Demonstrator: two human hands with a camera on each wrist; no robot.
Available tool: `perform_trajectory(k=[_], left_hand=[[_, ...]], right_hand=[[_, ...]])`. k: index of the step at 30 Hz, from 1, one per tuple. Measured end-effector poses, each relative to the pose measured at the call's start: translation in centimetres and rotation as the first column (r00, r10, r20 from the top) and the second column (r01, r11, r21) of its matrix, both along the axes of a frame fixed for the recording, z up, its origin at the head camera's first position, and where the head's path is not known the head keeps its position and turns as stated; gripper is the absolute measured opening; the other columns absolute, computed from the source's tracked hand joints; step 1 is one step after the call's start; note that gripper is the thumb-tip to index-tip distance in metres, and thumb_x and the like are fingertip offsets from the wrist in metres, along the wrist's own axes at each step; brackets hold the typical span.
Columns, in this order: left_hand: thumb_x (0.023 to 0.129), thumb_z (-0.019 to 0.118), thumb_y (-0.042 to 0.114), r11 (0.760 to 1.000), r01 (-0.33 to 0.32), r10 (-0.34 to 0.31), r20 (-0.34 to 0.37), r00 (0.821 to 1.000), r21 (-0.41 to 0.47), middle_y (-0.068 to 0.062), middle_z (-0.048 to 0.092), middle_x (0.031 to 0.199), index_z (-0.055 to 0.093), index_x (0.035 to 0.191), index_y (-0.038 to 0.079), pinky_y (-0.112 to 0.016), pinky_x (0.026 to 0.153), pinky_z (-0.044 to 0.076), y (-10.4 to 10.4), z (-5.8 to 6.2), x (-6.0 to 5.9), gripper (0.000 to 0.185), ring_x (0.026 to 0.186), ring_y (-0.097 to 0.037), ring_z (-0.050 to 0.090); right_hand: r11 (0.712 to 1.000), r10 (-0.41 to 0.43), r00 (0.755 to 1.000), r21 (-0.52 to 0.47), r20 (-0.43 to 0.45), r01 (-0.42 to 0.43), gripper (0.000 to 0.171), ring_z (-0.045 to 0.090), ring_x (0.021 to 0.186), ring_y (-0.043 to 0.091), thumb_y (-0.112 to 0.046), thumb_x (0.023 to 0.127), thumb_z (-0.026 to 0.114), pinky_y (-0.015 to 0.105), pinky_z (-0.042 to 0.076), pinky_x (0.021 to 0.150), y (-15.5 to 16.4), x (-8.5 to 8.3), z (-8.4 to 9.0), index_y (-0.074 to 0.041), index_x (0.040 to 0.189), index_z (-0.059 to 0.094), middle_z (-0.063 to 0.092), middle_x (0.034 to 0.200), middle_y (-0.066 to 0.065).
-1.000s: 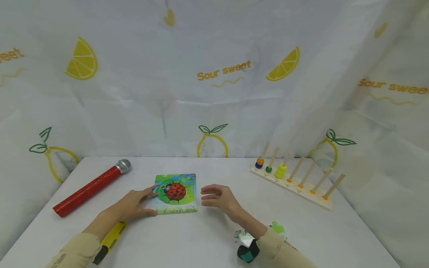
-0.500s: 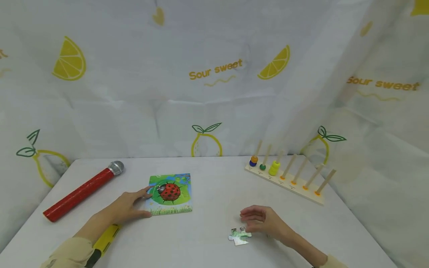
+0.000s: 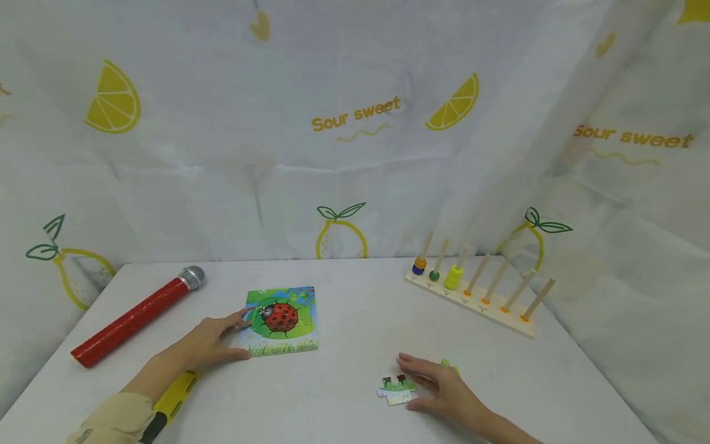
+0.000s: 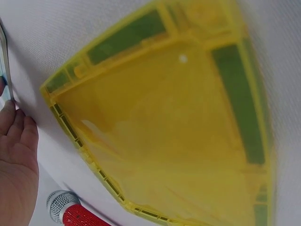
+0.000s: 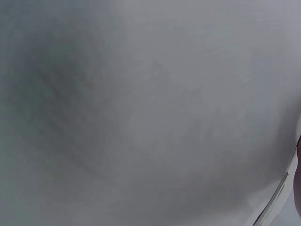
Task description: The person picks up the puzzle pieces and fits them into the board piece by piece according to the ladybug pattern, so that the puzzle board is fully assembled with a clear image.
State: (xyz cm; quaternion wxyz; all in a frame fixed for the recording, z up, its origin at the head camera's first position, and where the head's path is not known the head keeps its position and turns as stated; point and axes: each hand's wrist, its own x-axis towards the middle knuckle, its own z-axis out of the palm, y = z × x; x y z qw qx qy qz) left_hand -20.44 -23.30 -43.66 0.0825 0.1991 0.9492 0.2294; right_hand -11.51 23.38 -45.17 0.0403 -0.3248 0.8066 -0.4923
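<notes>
A square ladybug jigsaw puzzle (image 3: pixel 281 319) lies flat on the white table. My left hand (image 3: pixel 213 342) rests at its left edge, forefinger over the board and thumb by the lower left corner; in the left wrist view, the fingertips of the left hand (image 4: pixel 18 150) meet the board's edge. To the right, my right hand (image 3: pixel 446 394) is low beside a loose green-and-white puzzle piece (image 3: pixel 397 391). Its thumb and forefinger stand apart at the piece's right side; whether they touch is unclear. Another bright green piece (image 3: pixel 450 366) shows partly behind that hand.
A red toy microphone (image 3: pixel 138 320) lies at the left. A yellow-and-black object (image 3: pixel 179 394) sits beside my left forearm, large and see-through yellow in the left wrist view. A wooden peg board with coloured beads (image 3: pixel 471 299) stands at the back right. A printed white curtain (image 3: pixel 222 154) hangs behind.
My right hand has moved from beside the puzzle to the right and nearer, down to the loose pieces, its thumb and forefinger spreading apart. My left hand stays at the puzzle's left edge.
</notes>
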Motion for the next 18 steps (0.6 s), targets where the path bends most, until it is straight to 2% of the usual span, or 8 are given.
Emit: perform_trajectory(k=[5,9,11,13,14,16,18], left_hand=[[0.076,0.071,0.058,1.0,-0.008,0.008,0.004,1.0,0.006,-0.016,0.057,0.132,0.046,0.142,0.008,-0.059,0.097,0.042,0.1,0.0,0.1,0.086,0.122,-0.042,0.048],[0.077,0.071,0.057,1.0,-0.003,0.003,0.009,1.0,0.019,-0.016,0.056,0.132,0.046,0.142,0.007,-0.062,0.097,0.04,0.1,0.0,0.2,0.085,0.124,-0.045,0.046],[0.077,0.071,0.057,1.0,0.001,-0.001,0.006,1.0,0.021,-0.015,0.057,0.131,0.045,0.142,0.007,-0.062,0.098,0.039,0.0,0.0,0.2,0.085,0.124,-0.044,0.046],[0.078,0.07,0.057,1.0,0.003,-0.003,0.0,1.0,0.02,-0.014,0.058,0.13,0.045,0.142,0.007,-0.061,0.098,0.04,0.0,0.0,0.2,0.086,0.124,-0.043,0.046],[0.078,0.07,0.057,1.0,0.004,-0.004,-0.004,1.0,0.019,-0.014,0.058,0.13,0.045,0.142,0.007,-0.06,0.098,0.04,0.0,0.0,0.1,0.086,0.124,-0.043,0.046],[0.077,0.07,0.057,1.0,0.006,-0.005,-0.009,1.0,0.017,-0.014,0.058,0.13,0.045,0.142,0.007,-0.06,0.099,0.04,0.0,0.0,0.1,0.086,0.125,-0.042,0.046],[0.078,0.07,0.057,1.0,0.01,-0.01,-0.007,1.0,0.017,-0.015,0.057,0.131,0.045,0.142,0.007,-0.06,0.099,0.039,0.0,0.0,0.1,0.086,0.125,-0.044,0.045]], right_hand=[[1.0,-0.017,0.997,0.003,-0.069,0.017,0.054,0.056,0.117,0.006,-0.017,0.079,0.076,0.025,0.05,0.09,-0.4,0.2,-0.2,0.01,0.121,0.058,0.058,0.123,0.028],[0.999,-0.041,0.997,0.003,-0.063,0.041,0.044,0.06,0.111,0.013,-0.016,0.077,0.078,0.031,0.053,0.087,-0.6,0.2,0.2,0.005,0.113,0.064,0.061,0.117,0.023],[0.998,-0.06,0.998,-0.01,0.01,0.06,0.043,0.06,0.11,0.011,-0.016,0.077,0.079,0.033,0.053,0.087,-0.8,0.2,0.6,0.005,0.112,0.065,0.059,0.119,0.025],[0.995,-0.094,0.988,-0.023,0.126,0.098,0.043,0.059,0.11,0.008,-0.017,0.077,0.079,0.032,0.051,0.09,-0.9,0.1,1.0,0.004,0.112,0.065,0.058,0.122,0.025],[0.992,-0.115,0.975,-0.026,0.188,0.122,0.044,0.06,0.109,0.007,-0.017,0.077,0.08,0.031,0.051,0.091,-1.0,0.0,1.2,0.004,0.113,0.065,0.058,0.122,0.024],[0.985,-0.152,0.933,-0.033,0.326,0.172,0.047,0.06,0.11,0.008,-0.018,0.077,0.08,0.026,0.05,0.092,-1.3,-0.2,1.5,0.005,0.115,0.064,0.059,0.124,0.023],[0.977,-0.182,0.89,-0.026,0.418,0.212,0.048,0.061,0.111,0.012,-0.018,0.078,0.079,0.022,0.05,0.091,-1.5,-0.3,1.7,0.005,0.118,0.063,0.061,0.123,0.02]])
